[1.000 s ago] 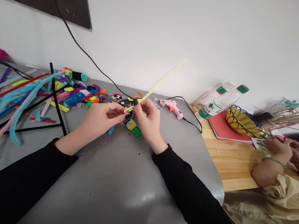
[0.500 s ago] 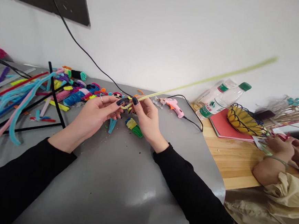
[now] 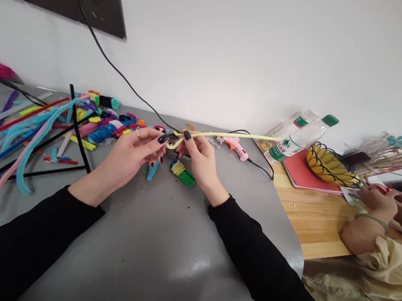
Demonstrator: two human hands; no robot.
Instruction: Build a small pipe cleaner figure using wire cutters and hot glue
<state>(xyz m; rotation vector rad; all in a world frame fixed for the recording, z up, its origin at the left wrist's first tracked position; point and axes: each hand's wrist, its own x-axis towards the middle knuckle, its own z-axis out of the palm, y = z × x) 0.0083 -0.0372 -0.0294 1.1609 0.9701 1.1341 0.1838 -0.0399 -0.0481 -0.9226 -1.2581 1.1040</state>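
Observation:
Both my hands pinch a pale yellow pipe cleaner (image 3: 237, 135) above the grey mat. My left hand (image 3: 131, 154) is closed on its short, bent end. Between finger and thumb, my right hand (image 3: 200, 162) grips it a little further along, and the long free part sticks out to the right. The bend between my fingertips forms a small curve. Just below my hands lies a green bundle wrapped in yellow (image 3: 184, 173), with a light blue piece (image 3: 153, 170) to its left. A tool with dark jaws, partly hidden, sits behind my fingers.
Loose coloured pipe cleaners (image 3: 31, 142) and fuzzy pieces spread across the left. Behind my right hand lies a pink glue gun (image 3: 236, 147) with a black cord. Water bottles (image 3: 301, 140), a yellow basket (image 3: 328, 165) and a red booklet (image 3: 300, 170) stand right. Another person's hands (image 3: 381, 202) work there.
The long free part of the pipe cleaner has swung down from an upward slant to nearly level. The bend near my fingertips looks more curved. Both hands keep their pinch.

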